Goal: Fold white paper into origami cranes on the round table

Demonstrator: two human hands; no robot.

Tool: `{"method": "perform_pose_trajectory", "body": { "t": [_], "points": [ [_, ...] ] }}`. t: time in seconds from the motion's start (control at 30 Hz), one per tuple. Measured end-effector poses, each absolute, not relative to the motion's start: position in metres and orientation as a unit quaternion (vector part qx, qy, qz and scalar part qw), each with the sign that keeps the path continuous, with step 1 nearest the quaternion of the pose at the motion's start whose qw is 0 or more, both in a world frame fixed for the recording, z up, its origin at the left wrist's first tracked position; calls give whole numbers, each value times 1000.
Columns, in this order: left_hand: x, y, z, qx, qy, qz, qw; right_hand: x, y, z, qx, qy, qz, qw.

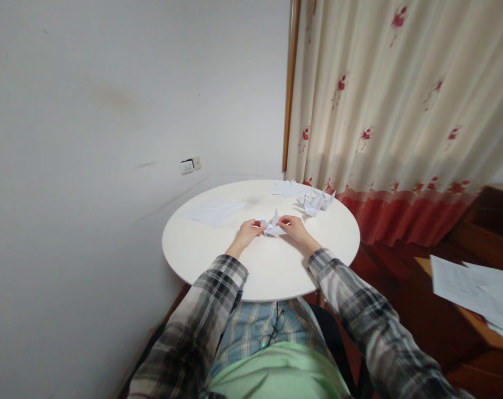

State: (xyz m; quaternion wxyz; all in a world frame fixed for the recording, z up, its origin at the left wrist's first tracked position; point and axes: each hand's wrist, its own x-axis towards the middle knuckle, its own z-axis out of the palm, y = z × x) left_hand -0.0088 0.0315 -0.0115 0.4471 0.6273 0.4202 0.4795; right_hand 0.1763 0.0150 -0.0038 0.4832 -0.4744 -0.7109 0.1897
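Near the middle of the round white table (268, 271), a small folded white paper figure (273, 227) with a pointed tip sticking up sits between my two hands. My left hand (248, 230) pinches its left side between thumb and fingers. On the opposite side, my right hand (296, 226) has its fingertips closed on the paper's right part. The finer folds are too small to make out. A cluster of folded white paper figures (315, 203) lies just beyond my right hand.
Flat white paper (213, 211) lies on the table's left, and more sheets (285, 189) at its back edge. A wall with a socket (187, 167) borders the left. A flowered curtain (384, 111) hangs behind. At right, papers (476, 288) rest on wooden furniture.
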Motion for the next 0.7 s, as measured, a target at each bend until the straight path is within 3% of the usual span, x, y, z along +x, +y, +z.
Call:
{"method": "perform_pose_trajectory", "body": {
  "t": [0.23, 0.5, 0.7],
  "points": [
    [-9, 35, -13, 580, 429, 488, 491, 179, 16, -5, -524, -723, 156, 422],
    [-7, 31, -11, 595, 405, 482, 501, 177, 15, -6, -494, -722, 194, 444],
    [-9, 33, -11, 583, 428, 480, 496, 181, 20, -8, -514, -722, 208, 413]
  ]
}}
